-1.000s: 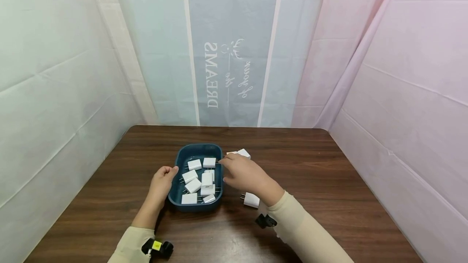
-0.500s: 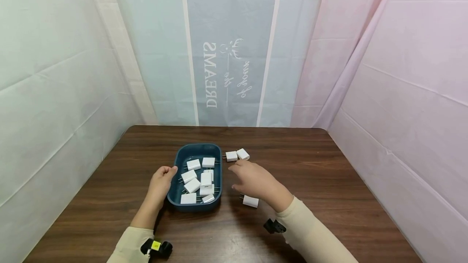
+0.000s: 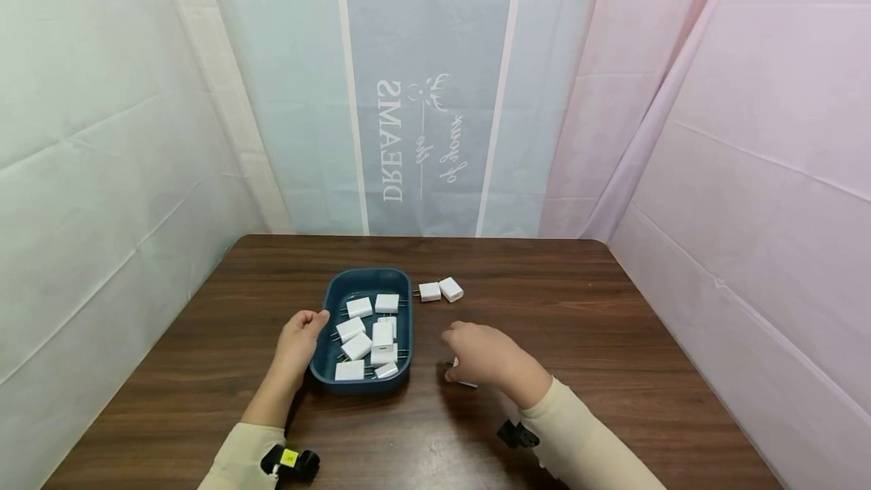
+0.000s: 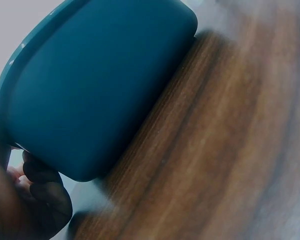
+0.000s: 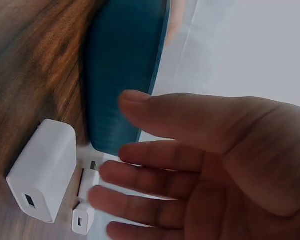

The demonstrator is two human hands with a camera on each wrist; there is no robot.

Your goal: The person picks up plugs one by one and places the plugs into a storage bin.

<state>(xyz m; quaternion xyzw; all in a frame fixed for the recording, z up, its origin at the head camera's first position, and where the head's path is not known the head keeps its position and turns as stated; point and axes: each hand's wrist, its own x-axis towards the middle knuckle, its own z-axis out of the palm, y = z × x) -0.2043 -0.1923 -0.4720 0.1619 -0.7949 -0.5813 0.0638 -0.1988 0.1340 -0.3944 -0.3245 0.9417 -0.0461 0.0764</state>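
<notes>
A dark blue plastic bin (image 3: 361, 387) stands on the table, holding several white charger plugs (image 3: 357, 346) with metal prongs. My left hand (image 3: 296, 342) grips the bin's left rim, thumb at the edge; the left wrist view shows fingers (image 4: 47, 192) curled against its outer side. Right of the bin, my right hand (image 3: 493, 360) hovers over a single white charger plug (image 5: 42, 170). In the right wrist view its fingers are spread and relaxed, apart from the plug, with nothing held. From the head view that hand hides most of this plug.
Beyond the right hand, two more white charger plugs, one (image 3: 429, 292) with prongs toward the bin and another (image 3: 451, 289) tilted beside it, lie near the bin's far right corner. Cloth curtains (image 3: 435, 165) surround the brown wooden table (image 3: 565, 293) at the back and sides.
My right hand has drawn back from the bin's right edge, moving right and toward me, to above the lone charger plug. The left hand has stayed on the rim.
</notes>
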